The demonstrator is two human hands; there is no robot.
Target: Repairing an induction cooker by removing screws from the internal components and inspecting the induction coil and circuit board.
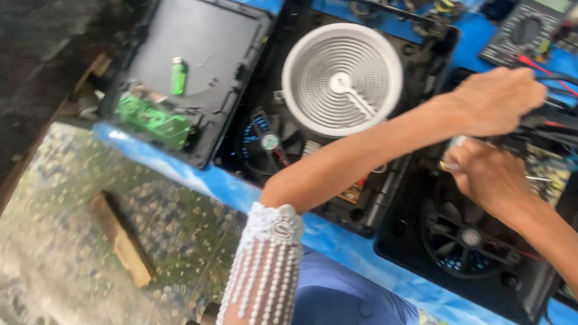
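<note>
Both hands work over an opened black cooker casing (475,265) at the table's (211,180) right edge. The left hand (497,99), knuckles up, curls around dark wires (557,123); motion blur hides the grip itself. The right hand (484,177) is closed on a small, blurred silvery tool (459,142), its tip hidden. A fan (466,238) lies just below. The frame cuts off the casing's right side.

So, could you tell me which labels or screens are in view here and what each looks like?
Multimeter screen: top right corner, pale greenish rectangle, cut off by the frame.
Fan label: round, green and pale sticker on the left fan's hub.
Second fan label: round, pale hub sticker, lower right; blurred.
</note>
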